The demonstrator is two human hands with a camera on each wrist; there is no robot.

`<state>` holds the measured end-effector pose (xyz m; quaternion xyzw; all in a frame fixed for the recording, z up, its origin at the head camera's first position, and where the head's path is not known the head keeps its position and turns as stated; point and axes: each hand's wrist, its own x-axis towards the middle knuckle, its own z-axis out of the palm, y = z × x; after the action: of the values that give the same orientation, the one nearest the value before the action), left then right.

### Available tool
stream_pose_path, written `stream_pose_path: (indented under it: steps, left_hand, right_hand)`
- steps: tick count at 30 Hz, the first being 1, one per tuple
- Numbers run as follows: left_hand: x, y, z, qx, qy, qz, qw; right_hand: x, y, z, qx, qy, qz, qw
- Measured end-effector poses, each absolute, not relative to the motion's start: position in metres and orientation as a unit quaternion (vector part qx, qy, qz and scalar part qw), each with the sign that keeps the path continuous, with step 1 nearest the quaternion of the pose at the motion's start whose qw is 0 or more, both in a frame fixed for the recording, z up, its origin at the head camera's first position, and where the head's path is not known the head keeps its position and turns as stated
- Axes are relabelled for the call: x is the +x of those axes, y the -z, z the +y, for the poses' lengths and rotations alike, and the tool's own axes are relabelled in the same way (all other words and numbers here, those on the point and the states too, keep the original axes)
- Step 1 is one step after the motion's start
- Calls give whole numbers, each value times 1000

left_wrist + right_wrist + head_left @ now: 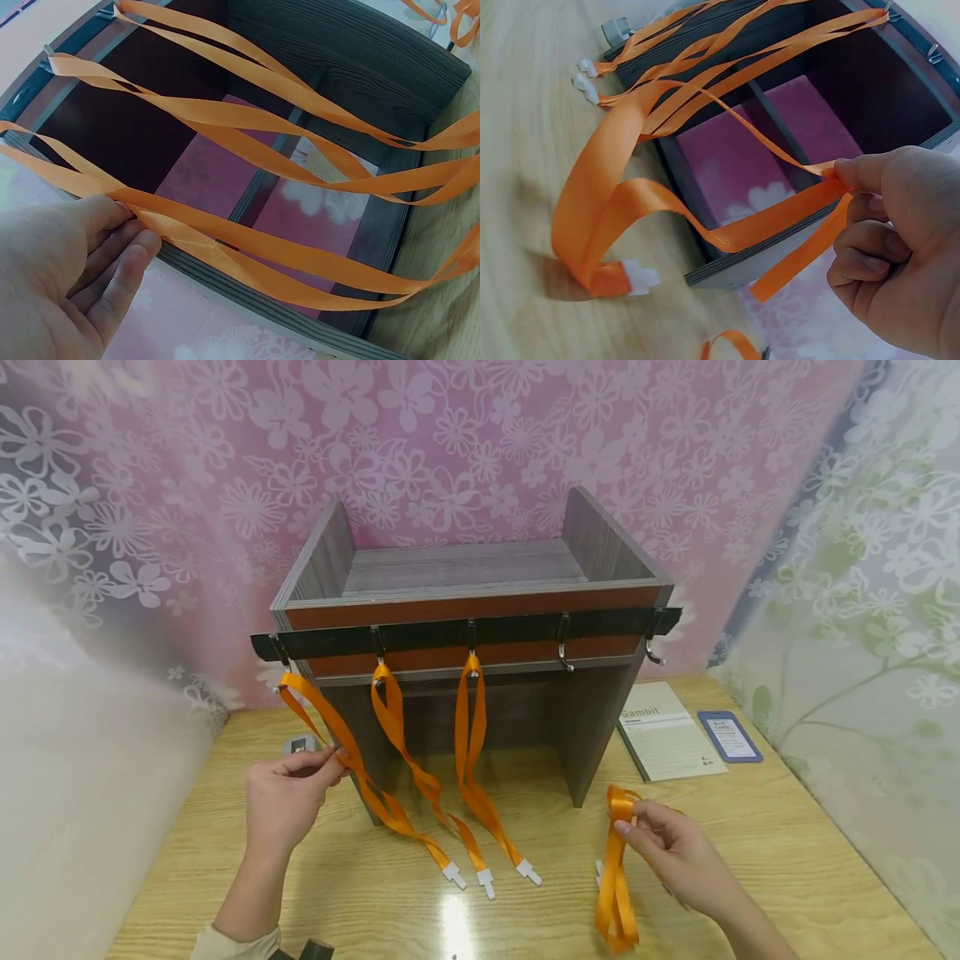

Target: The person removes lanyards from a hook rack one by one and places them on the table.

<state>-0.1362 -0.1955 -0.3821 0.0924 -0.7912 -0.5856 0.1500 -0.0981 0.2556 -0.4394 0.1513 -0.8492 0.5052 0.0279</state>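
Note:
Three orange lanyards hang from hooks on the black rail (330, 642), with white clips at their lower ends. My left hand (288, 797) pinches the leftmost lanyard (382, 810) between thumb and fingertips, a little below its hook. Beside it hang the middle lanyard (392, 714) and the third lanyard (487, 814), which neither hand touches. On the right, over the table, my right hand (686, 864) pinches another orange lanyard (618, 814) gathered in loops. Its white clip (640, 277) shows in the right wrist view at the bottom of a loop.
The rail runs along the front of a grey wooden shelf unit (607, 718). Two bare hooks (564, 658) are at its right. A Gambit notebook (671, 735) and a blue card holder (730, 737) lie right of the unit; a small grey object (300, 744) sits on the left.

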Motion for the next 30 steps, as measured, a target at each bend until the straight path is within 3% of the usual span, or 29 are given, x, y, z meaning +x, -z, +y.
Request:
stream_pose_path:
  steps: [14, 25, 30]
  left_hand:
    - [-137, 383, -196, 88, 592, -787, 152]
    - [-136, 381, -196, 85, 588, -788, 162]
    - [-136, 382, -195, 89, 585, -791, 155]
  right_hand:
    - [-104, 466, 257, 163, -450, -877, 43]
    - [-105, 477, 262, 173, -455, -873, -17]
    - [-105, 480, 259, 149, -439, -886, -10]
